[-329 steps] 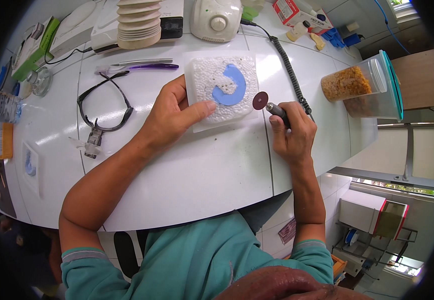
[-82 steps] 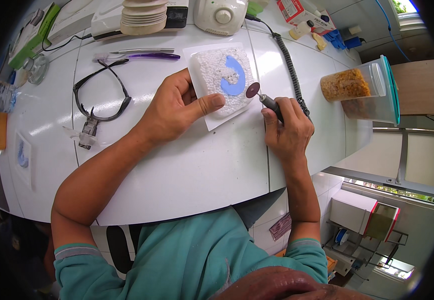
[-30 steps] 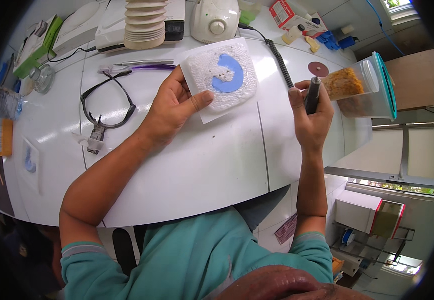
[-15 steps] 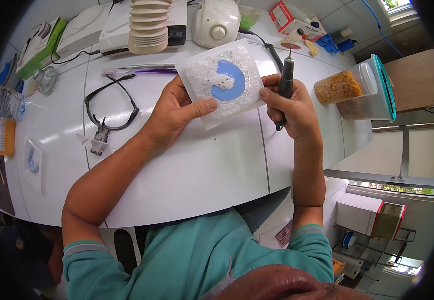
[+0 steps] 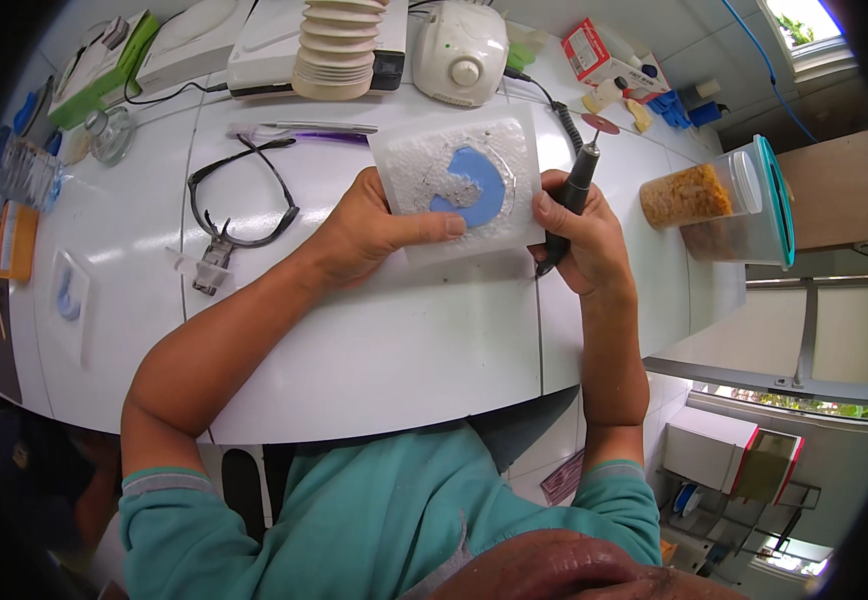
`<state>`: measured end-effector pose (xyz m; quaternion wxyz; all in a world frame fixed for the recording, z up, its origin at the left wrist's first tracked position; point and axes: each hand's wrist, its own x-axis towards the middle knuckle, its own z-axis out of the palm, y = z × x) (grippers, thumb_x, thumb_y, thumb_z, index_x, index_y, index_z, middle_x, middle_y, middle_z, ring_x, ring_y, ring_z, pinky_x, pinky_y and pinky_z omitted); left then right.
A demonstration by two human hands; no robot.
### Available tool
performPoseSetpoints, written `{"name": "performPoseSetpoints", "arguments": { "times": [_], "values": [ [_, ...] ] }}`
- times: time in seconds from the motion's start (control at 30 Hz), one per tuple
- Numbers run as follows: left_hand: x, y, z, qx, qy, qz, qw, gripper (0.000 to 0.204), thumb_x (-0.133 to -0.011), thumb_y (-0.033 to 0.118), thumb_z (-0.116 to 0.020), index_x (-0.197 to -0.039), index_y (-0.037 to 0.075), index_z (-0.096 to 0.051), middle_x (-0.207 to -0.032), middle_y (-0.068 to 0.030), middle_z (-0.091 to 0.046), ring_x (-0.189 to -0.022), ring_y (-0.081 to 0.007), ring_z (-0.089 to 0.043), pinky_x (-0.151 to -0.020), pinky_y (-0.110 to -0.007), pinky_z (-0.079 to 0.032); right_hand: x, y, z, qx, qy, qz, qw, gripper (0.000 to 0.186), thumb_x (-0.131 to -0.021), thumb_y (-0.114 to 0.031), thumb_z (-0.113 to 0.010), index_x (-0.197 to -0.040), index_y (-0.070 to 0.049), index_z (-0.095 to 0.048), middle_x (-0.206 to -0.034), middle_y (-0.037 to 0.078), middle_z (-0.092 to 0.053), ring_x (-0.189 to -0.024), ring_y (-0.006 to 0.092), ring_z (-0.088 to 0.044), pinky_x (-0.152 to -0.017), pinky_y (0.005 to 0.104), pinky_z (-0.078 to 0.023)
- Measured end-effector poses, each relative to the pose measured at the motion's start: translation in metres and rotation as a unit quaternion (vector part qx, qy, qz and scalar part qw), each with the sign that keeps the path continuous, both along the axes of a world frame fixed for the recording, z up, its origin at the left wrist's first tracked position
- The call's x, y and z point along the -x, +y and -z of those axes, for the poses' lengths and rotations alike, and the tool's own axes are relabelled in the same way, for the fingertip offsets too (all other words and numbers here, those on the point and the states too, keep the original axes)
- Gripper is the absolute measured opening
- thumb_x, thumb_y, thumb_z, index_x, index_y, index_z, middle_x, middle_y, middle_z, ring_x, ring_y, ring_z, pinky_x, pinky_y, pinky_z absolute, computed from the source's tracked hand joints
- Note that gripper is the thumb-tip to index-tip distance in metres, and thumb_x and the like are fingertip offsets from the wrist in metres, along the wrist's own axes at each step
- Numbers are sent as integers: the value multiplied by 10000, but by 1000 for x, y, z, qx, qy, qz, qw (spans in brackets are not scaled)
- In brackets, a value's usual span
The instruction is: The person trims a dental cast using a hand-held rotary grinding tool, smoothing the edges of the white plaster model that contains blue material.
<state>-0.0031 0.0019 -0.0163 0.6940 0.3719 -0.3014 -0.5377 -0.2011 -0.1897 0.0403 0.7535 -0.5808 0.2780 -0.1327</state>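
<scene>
White desk below; well inside its near edge, a moulded sheet is gripped by left hand and right hand, which also clasps a rotary tool, reddish disc up. Probably an inspecting step; cutting would call for freeing the right.
</scene>
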Motion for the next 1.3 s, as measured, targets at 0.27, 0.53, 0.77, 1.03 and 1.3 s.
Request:
{"name": "performPoseSetpoints", "arguments": {
  "times": [0.27,0.53,0.77,1.03,1.3],
  "values": [
    [5,-3,-1,18,59,16,998,485,-954,14,-860,-1417,11,-716,-1355,-111,-788,-1237,-213,-748,-1131,-408,-589,0,2,10,-89,-64,25,994,159,-1013,-169,-836,-1102,-80,-739,-942,46,-756,-719,150,-708,-544,301,-539],
    [2,-2,-1,-15,42,38,998,592,-941,12,-856,-1493,37,-643,-1396,-111,-763,-1294,-228,-728,-1168,-425,-567,-1,-1,16,-115,-90,8,989,150,-1029,-157,-803,-1103,-45,-735,-938,70,-768,-711,172,-722,-560,312,-557],
    [3,-1,-3,-15,31,39,999,598,-938,18,-860,-1495,42,-644,-1392,-106,-764,-1287,-222,-730,-1168,-420,-562,0,-5,22,-129,-99,4,987,165,-1031,-147,-795,-1135,-36,-733,-956,79,-773,-720,182,-731,-550,314,-555],
    [4,-1,-3,-17,33,38,999,631,-935,16,-861,-1519,47,-625,-1420,-102,-748,-1310,-221,-719,-1173,-417,-558,-1,-6,26,-131,-106,4,986,174,-1032,-149,-791,-1143,-31,-728,-958,82,-771,-717,184,-721,-557,322,-544],
    [4,-2,-6,-3,61,31,998,505,-982,46,-854,-1453,6,-677,-1374,-122,-774,-1253,-239,-749,-1133,-415,-604,-6,-4,24,-107,-94,18,990,209,-1048,-195,-790,-1132,-14,-727,-941,81,-769,-682,176,-704,-570,316,-550]
  ]
}}
